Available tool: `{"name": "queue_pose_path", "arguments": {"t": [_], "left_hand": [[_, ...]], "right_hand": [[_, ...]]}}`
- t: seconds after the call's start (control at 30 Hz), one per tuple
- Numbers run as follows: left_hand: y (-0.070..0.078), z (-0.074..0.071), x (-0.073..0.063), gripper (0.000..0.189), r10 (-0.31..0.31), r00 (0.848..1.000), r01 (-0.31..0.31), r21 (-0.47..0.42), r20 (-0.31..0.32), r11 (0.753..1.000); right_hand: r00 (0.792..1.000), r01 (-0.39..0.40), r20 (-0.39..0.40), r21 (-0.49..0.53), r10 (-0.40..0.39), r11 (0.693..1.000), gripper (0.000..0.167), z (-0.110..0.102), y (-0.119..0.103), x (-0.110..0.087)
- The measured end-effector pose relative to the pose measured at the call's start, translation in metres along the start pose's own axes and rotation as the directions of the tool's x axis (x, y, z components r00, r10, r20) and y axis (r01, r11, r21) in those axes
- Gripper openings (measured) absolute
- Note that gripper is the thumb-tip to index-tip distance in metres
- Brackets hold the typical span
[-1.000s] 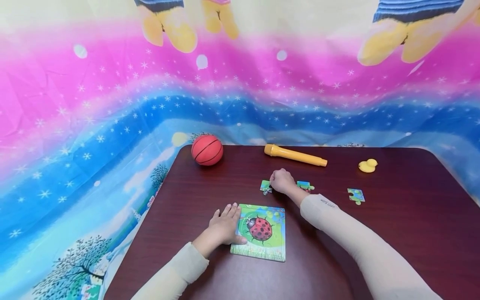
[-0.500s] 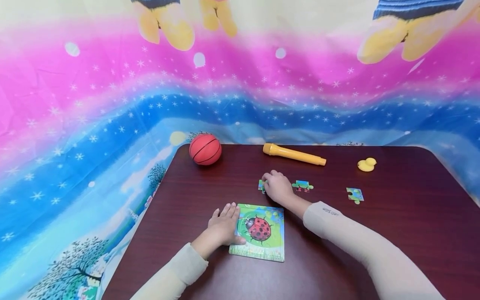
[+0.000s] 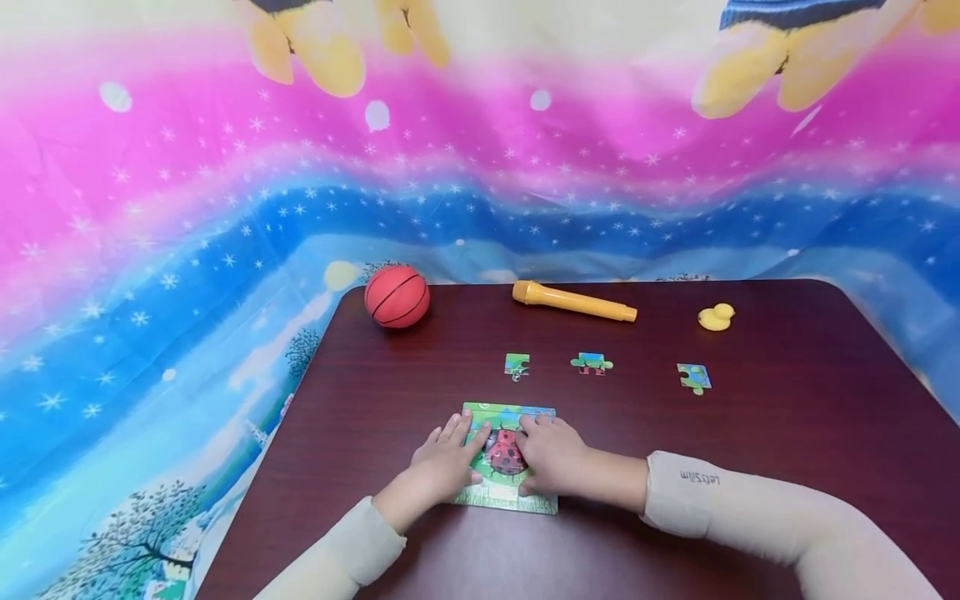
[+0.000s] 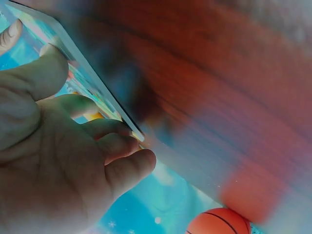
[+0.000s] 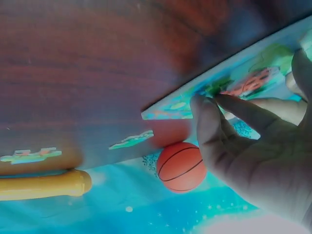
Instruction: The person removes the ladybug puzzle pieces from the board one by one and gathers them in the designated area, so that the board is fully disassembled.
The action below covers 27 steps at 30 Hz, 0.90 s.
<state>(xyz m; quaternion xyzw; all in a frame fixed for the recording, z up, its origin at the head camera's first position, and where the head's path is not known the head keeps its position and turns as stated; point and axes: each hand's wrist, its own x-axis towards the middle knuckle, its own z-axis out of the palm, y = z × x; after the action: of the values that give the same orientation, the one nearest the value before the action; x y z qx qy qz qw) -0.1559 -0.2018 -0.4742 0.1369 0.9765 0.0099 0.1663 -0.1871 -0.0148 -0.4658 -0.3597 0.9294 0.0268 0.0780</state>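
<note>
In the lower centre of the head view, the board [image 3: 498, 497], printed with a ladybird [image 3: 505, 450], is seen lying flat on the dark counter [image 3: 757, 450]. Its left side is covered by the left hand [image 3: 442, 460], whose fingers are spread over the edge with nothing grasped. Its right side is touched by the right hand [image 3: 557, 454], whose fingers and thumb are set apart on the printed face, likewise unclenched. Pale sleeves [image 3: 678, 493] are worn on both arms. Above the board, near the centre of the frame, a left piece [image 3: 513, 364] and a middle piece [image 3: 592, 364] are laid loose, and a right piece [image 3: 693, 377] is placed farther toward the right. Along the far edge, a red ball [image 3: 397, 297] is set at left, a yellow microphone [image 3: 576, 301] is laid in the middle, and a yellow duck [image 3: 716, 317] is stood at right. The upper half of the frame is filled by a pink and blue backdrop [image 3: 480, 167].
</note>
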Motion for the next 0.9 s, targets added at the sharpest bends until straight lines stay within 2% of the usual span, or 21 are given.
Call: {"name": "queue_pose_path", "arguments": {"t": [0.2, 0.33, 0.63, 0.73, 0.9], "left_hand": [[0.003, 0.003, -0.005, 0.066, 0.029, 0.999, -0.027, 0.064, -0.025, 0.998], [0.003, 0.006, -0.007, 0.062, 0.094, 0.994, -0.088, 0.098, -0.057, 0.991], [-0.002, 0.005, -0.007, 0.054, 0.24, 0.964, -0.237, 0.036, -0.115, 0.971], [-0.003, 0.004, -0.007, 0.053, 0.253, 0.961, -0.254, 0.008, -0.107, 0.967], [0.002, 0.003, -0.008, 0.058, 0.237, 0.966, -0.241, -0.032, -0.099, 0.97]], "right_hand": [[0.998, -0.008, -0.057, -0.009, 0.007, 1.0, 0.074, 0.004, -0.002, -0.005], [0.996, -0.014, -0.093, 0.015, 0.016, 1.0, 0.071, 0.007, -0.003, -0.006], [0.991, -0.035, -0.127, 0.086, 0.046, 0.996, 0.067, 0.011, -0.001, -0.004], [0.991, -0.047, -0.118, 0.101, 0.059, 0.994, 0.067, 0.01, -0.001, -0.004], [0.993, -0.069, -0.085, 0.136, 0.081, 0.988, 0.069, 0.009, 0.001, -0.002]]}}
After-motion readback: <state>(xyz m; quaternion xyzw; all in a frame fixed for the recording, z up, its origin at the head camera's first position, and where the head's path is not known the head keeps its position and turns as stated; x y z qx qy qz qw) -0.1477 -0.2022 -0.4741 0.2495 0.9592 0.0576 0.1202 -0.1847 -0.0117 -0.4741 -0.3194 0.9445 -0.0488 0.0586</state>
